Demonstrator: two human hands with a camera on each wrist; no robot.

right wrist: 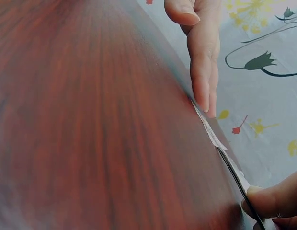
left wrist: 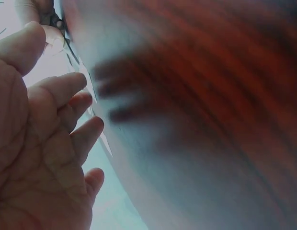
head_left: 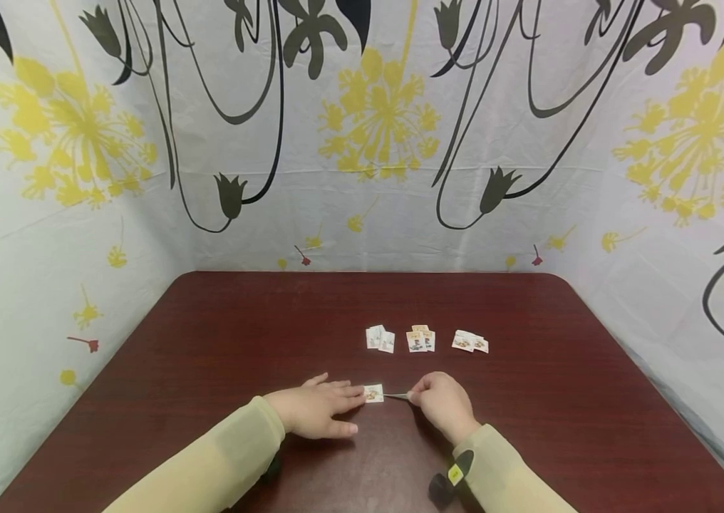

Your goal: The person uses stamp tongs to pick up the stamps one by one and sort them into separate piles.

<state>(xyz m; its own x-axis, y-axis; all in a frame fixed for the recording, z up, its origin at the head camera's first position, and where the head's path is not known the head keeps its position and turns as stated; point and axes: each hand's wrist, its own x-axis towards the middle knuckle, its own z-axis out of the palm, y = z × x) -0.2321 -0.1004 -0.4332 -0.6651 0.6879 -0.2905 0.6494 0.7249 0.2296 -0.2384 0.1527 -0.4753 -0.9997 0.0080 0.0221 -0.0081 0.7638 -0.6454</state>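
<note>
On the table in front of me lies a small white printed card [head_left: 373, 393]. My left hand [head_left: 318, 407] is spread flat beside it, its straight fingertips at the card's left edge. My right hand [head_left: 444, 405] pinches slim metal tweezers [head_left: 397, 395] between thumb and fingers. Their tip points left and meets the card's right edge. From the side, the right wrist view shows the tweezers [right wrist: 233, 173] low along the tabletop and the left hand [right wrist: 202, 62] beyond. In the left wrist view the palm of the left hand [left wrist: 38, 139] shows, fingers slightly bent.
Farther back on the dark red wooden table [head_left: 259, 320] lie three small groups of overlapping cards: a left group [head_left: 380, 338], a middle group [head_left: 421, 340] and a right group [head_left: 469, 341]. A patterned white cloth [head_left: 311, 214] hangs behind the table and at its sides.
</note>
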